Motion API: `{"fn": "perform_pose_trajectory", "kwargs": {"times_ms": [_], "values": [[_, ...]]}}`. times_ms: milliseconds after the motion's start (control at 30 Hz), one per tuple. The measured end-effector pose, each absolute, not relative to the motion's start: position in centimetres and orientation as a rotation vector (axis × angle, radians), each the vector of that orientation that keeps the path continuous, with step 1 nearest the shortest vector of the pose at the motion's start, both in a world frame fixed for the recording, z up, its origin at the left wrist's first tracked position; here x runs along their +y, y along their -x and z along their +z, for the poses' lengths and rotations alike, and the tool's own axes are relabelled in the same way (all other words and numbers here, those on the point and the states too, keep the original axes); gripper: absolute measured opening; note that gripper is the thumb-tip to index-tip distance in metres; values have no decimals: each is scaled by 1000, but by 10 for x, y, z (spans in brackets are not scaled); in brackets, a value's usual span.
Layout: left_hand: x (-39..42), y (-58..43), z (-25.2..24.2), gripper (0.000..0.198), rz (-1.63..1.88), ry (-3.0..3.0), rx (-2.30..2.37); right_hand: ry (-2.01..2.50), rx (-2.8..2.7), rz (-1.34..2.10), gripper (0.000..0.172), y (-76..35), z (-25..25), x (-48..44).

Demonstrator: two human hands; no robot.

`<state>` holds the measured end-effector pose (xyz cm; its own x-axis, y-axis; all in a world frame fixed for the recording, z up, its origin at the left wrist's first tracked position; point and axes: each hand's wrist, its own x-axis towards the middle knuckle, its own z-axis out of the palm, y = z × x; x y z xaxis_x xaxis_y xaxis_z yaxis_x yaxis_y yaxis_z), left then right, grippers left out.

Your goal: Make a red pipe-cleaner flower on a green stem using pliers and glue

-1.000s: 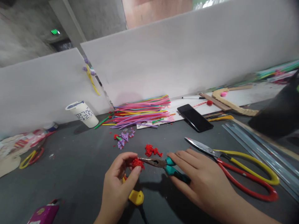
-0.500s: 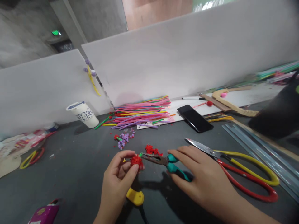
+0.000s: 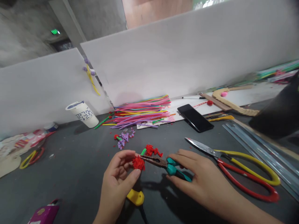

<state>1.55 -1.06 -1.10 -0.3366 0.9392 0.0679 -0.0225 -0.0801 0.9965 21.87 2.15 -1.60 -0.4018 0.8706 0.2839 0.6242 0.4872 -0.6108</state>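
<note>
My left hand [image 3: 120,180] pinches a fluffy red ball [image 3: 138,163] between thumb and fingers. A short green stem [image 3: 143,152] sticks up out of it. My right hand [image 3: 193,168] is closed around needle-nose pliers [image 3: 161,161] with teal handles and rusty jaws. Their tips touch the ball near the base of the stem; whether they bite on it I cannot tell. Just behind the pliers lie small red pieces [image 3: 153,150] on the dark table. Under my left hand shows a yellow handle [image 3: 135,197] with a dark cord, its other end hidden.
Large scissors [image 3: 224,155] with yellow and red handles lie right of my right hand. Behind are a phone [image 3: 195,118], a pile of coloured fuzzy stems [image 3: 142,112] and a white cup [image 3: 84,114]. Purple bits [image 3: 125,140] lie mid-table. Clear strips [image 3: 263,155] run along the right.
More of the green stem now stands out of the red ball. The plier tips have shifted from the stem's end down to the ball, which has turned and moved slightly right.
</note>
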Motion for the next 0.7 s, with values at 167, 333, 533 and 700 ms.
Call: {"fn": "perform_pose_trajectory", "kwargs": {"times_ms": [167, 333, 533, 700], "values": [[-11, -17, -9, 23, 1521, -1090, 1419, 1232, -2192, 562, 7, -219, -13, 20], [-11, -17, -10, 23, 1533, -1078, 1419, 1184, -2188, 478, 16, -219, -17, 20], [-9, -9, -14, 25, 1465, -1077, 1396, 1059, -2219, 83, 27, -220, -25, 19], [-9, -5, -16, 24, 1447, -1032, 1351, 1008, -2241, -182, 27, -218, -25, 16]]}}
